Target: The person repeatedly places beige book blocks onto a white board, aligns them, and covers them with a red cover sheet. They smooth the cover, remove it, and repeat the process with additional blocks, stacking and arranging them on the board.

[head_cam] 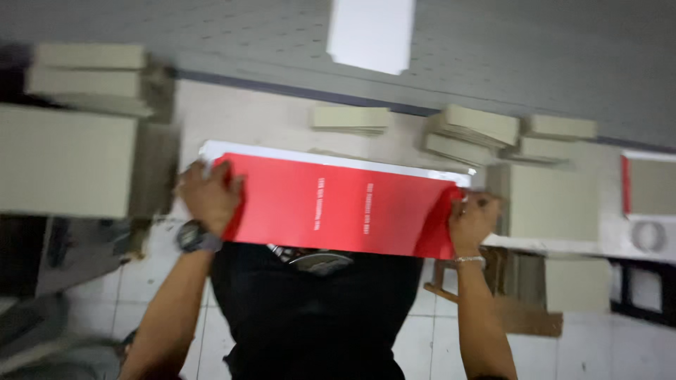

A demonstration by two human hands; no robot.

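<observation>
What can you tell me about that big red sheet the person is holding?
The red sheet is a wide, glossy rectangle, likely coated card, with a white strip along its far edge and small white print, which I won't copy. It lies nearly flat, slightly tilted, above the worktable. The left hand grips one short end, the right hand the other. The picture is blurred.

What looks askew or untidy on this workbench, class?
The stacks of grey board pieces at the back lie fanned and crooked, not squared. The red printed sheet, held by the left hand and right hand, sits slightly slanted.
</observation>
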